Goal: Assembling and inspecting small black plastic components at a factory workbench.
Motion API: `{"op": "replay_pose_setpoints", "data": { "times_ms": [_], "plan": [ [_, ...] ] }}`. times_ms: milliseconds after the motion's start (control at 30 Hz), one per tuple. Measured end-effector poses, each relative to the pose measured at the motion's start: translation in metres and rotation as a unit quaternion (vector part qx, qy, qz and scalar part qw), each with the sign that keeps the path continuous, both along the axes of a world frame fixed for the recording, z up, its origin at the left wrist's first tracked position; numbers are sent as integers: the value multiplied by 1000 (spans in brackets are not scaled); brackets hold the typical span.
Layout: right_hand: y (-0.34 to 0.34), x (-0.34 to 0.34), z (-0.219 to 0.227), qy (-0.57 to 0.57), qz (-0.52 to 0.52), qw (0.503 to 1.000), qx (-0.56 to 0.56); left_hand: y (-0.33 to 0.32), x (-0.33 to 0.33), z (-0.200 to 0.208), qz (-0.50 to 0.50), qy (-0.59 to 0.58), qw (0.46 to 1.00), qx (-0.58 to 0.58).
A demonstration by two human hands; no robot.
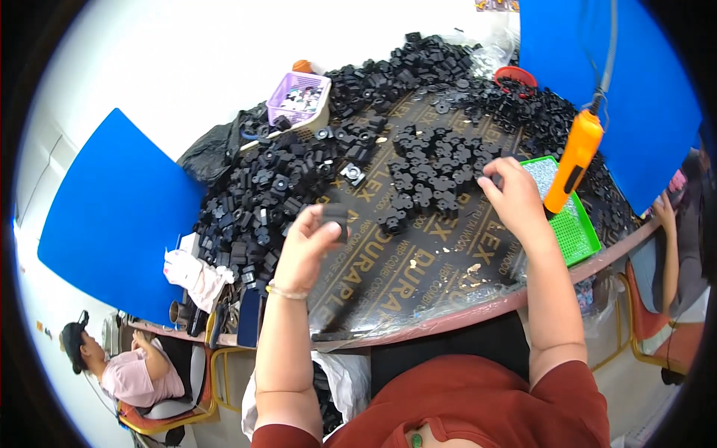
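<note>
My left hand (302, 250) grips a black block-like plastic part (334, 218), slightly blurred, above the table. A heap of similar black parts (276, 179) lies just beyond and to the left of it. My right hand (515, 196) has its thumb and fingertips curled together; whatever they pinch is too small to make out. Those fingertips are beside a cluster of flat, lobed black pieces (433, 168) in the middle of the table. Right of this hand, an orange electric screwdriver (573, 160) hangs on its cable over a green tray (586, 231) holding small silvery pieces.
A purple basket (281, 97) and a red bowl (515, 72) stand at the back among more black parts. Blue panels (119, 216) flank the table. A pale cloth (198, 278) lies at the left edge. Other people sit left and right. A white bag (351, 373) hangs below the table edge.
</note>
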State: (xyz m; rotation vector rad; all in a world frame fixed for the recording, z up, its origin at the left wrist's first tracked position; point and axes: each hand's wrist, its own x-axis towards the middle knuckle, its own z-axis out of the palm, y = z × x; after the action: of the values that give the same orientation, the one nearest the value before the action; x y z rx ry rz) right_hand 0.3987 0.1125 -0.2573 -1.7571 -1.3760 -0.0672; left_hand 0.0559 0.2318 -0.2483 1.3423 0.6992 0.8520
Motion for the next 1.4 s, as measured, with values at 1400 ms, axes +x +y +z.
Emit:
{"op": "replay_pose_setpoints", "data": {
  "times_ms": [1400],
  "plan": [
    [186, 222, -32, -166, -186, 902, -353, 10, 68, -55, 25, -392, 878, -274]
  ]
}}
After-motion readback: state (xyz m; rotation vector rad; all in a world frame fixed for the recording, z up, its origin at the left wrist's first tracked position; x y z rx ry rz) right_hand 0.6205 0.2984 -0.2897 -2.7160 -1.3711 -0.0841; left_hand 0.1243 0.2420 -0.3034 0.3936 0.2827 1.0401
